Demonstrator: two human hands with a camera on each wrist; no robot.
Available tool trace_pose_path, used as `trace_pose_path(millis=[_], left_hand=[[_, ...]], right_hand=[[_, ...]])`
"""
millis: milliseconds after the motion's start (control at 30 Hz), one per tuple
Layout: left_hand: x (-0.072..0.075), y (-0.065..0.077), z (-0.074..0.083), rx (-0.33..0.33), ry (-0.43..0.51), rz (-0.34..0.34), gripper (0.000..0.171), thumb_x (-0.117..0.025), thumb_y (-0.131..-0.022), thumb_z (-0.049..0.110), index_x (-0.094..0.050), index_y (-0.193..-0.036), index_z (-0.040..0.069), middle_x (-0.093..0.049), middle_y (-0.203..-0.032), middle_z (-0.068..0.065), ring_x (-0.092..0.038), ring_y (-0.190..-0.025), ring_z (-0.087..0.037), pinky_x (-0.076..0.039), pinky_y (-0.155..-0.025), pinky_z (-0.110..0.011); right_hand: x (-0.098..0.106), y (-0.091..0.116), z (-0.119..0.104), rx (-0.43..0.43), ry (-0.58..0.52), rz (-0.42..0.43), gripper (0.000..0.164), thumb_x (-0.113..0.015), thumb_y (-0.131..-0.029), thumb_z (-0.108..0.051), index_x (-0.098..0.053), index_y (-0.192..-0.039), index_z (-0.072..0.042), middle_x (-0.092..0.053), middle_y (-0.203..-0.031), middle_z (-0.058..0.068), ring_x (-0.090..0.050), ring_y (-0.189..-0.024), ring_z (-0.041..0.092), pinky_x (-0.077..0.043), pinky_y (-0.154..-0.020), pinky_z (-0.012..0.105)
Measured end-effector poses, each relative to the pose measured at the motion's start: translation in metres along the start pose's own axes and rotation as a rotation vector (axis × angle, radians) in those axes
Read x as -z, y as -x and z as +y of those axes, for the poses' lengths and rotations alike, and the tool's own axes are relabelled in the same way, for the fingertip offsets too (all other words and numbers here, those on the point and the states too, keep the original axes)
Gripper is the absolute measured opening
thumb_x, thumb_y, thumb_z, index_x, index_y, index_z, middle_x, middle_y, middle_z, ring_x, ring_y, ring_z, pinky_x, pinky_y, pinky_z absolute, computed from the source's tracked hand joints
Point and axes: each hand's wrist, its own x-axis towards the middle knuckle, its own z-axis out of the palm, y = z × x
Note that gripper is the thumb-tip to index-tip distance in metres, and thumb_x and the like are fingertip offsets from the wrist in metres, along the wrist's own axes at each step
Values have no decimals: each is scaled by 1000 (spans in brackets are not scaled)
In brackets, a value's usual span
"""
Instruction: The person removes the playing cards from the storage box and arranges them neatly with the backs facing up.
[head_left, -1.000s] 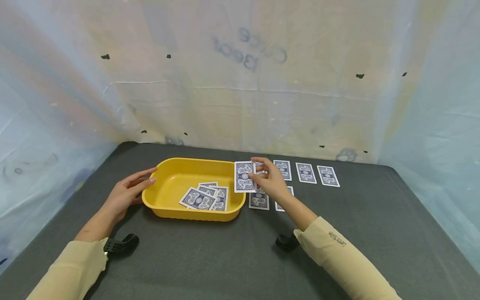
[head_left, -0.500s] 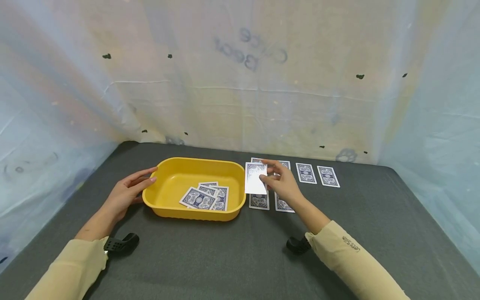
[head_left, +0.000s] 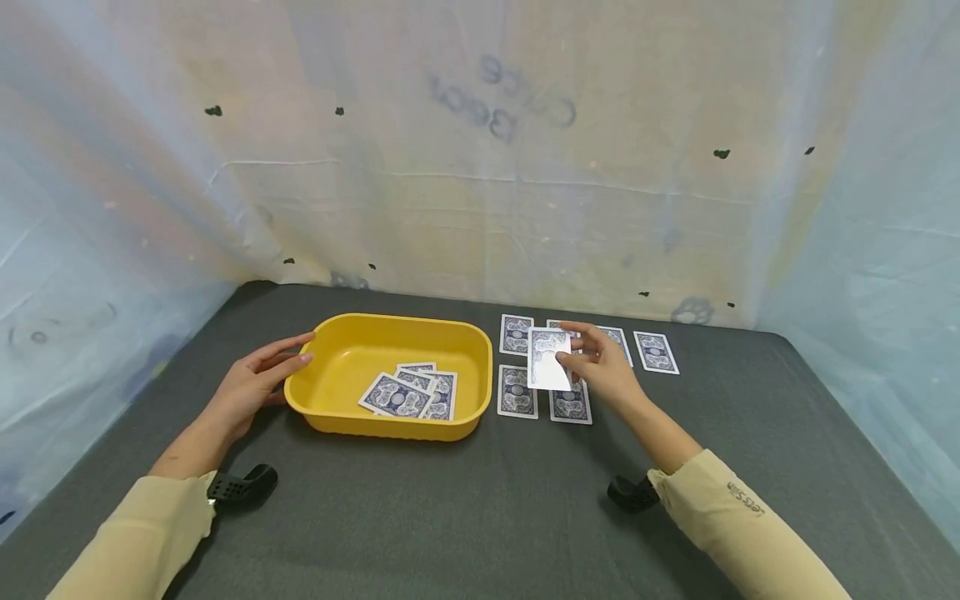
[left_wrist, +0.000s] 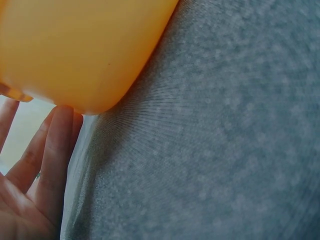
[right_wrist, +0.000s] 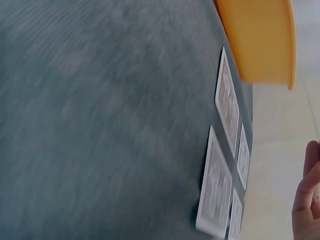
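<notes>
In the head view my right hand (head_left: 602, 362) pinches a blue-and-white playing card (head_left: 547, 360) by its right edge, pattern up, with light glaring off its lower part. It hangs above the laid-out cards, partly covering a back-row card and the front-row card (head_left: 572, 407) on the right. My left hand (head_left: 255, 379) rests against the left end of a yellow tray (head_left: 330, 421), straight fingers touching its rim and outer wall. Those fingers (left_wrist: 59, 145) also show in the left wrist view. Several overlapping cards (head_left: 397, 397) lie in the tray's front right part.
Right of the tray, face-down cards form a back row, including the leftmost card (head_left: 516, 335) and rightmost card (head_left: 657, 352). A front-row card (head_left: 517, 392) lies close to the tray. Dark grey cloth (head_left: 435, 517) covers the table; a pale sheet (head_left: 480, 208) hangs behind.
My right hand has carried the pinched card rightward, from over the tray's right rim to above the second column of cards. The left hand and the tray have stayed in place.
</notes>
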Motion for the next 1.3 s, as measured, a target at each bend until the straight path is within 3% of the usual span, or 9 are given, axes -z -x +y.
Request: trace_pose_path(millis=[233,367,567,867,1300], left_hand=[[1,0,0,-10,4,2,68,-58,-88,57,-40,-147,29,-50,-132,0,-58,-90,7,-54,-76,-24],[1,1,0,-3,5,4,68,-58,-88,58,-40,-147,29,-51,-131,2,-58,-90,7,-54,-76,-24],[1,1,0,3,-3,10,69,-58,-88,59,-40,-147,29,-49,-136,-5,-57,-90,6,-54,-76,-24],[0,1,0,-3,-13,10,68,-57,-88,59,-40,-147,29,-45,-142,-12,-56,-90,8,-54,-76,-24],[-1,1,2,-2,-13,12,69,-57,-88,58,-39,-147,28,-47,-139,-10,-57,-90,6,-54,-76,-25]], right_hand=[[17,5,8,-40,33,27,52,-64,-90,-7,-46,-139,-3,-57,-99,14,-58,-65,5,-53,-65,36],[26,8,12,-26,20,24,51,-64,-89,-3,-46,-137,1,-56,-96,13,-58,-66,4,-53,-62,31],[39,12,21,-75,102,22,52,-64,-90,-6,-45,-138,0,-58,-106,22,-59,-73,9,-54,-65,33],[55,19,35,-87,172,39,53,-65,-89,-6,-45,-138,3,-60,-96,17,-57,-67,5,-53,-63,32],[73,29,55,-111,213,-11,52,-65,-89,-6,-45,-135,7,-63,-100,22,-57,-70,6,-51,-60,26]])
